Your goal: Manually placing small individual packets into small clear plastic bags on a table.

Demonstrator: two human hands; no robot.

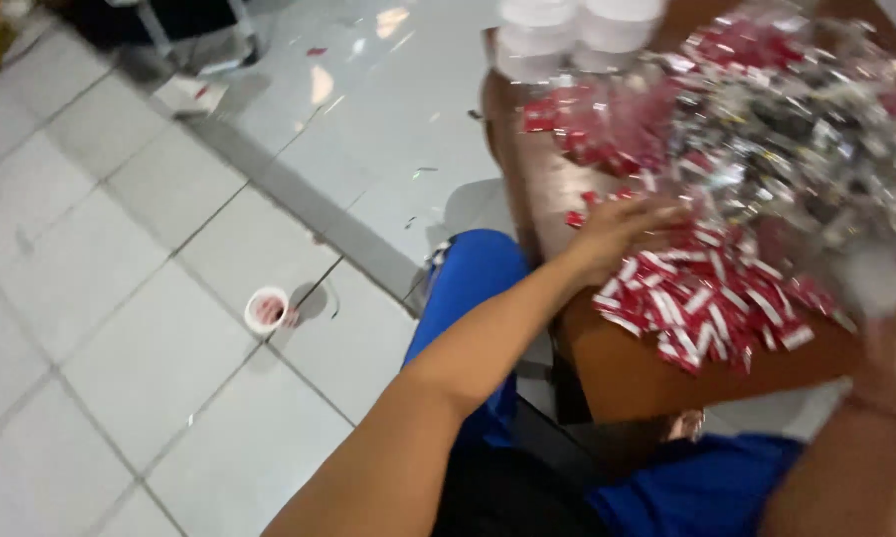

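My left hand (pixel 622 231) rests with spread fingers on the edge of a heap of small red-and-white sachets (pixel 718 303) on a brown wooden table (pixel 617 373). My right hand (pixel 890 343) is blurred at the right edge, close to the heap and a clear plastic bag of sachets (pixel 806 129); what it holds is unclear. More red sachets (pixel 592 124) lie further back on the table.
Two white plastic containers (pixel 577 30) stand at the table's far end. A small white cup (pixel 267 308) sits on the white tiled floor to the left. Dark furniture legs (pixel 194 40) show at top left. My blue clothing (pixel 468 288) is below the table.
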